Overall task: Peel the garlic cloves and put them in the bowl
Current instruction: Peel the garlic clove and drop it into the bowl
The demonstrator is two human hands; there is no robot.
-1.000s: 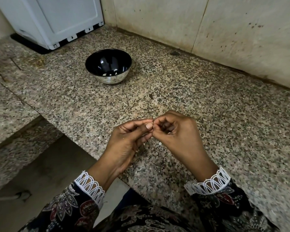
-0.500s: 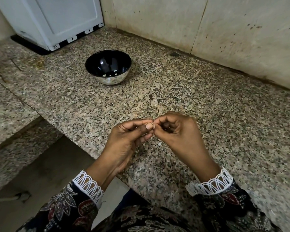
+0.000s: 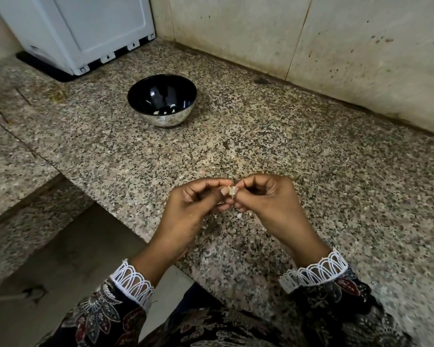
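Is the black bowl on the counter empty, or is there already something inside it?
Not empty. A few pale pieces, probably peeled garlic, lie at the bottom of the upright bowl.

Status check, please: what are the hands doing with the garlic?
Left hand and right hand pinch one small pale garlic clove. Shiny steel bowl waits beyond. Nothing between.

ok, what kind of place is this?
Most likely a home kitchen: a speckled granite countertop against a stained wall, a white appliance in the corner, and a steel bowl set out while both hands peel a garlic clove.
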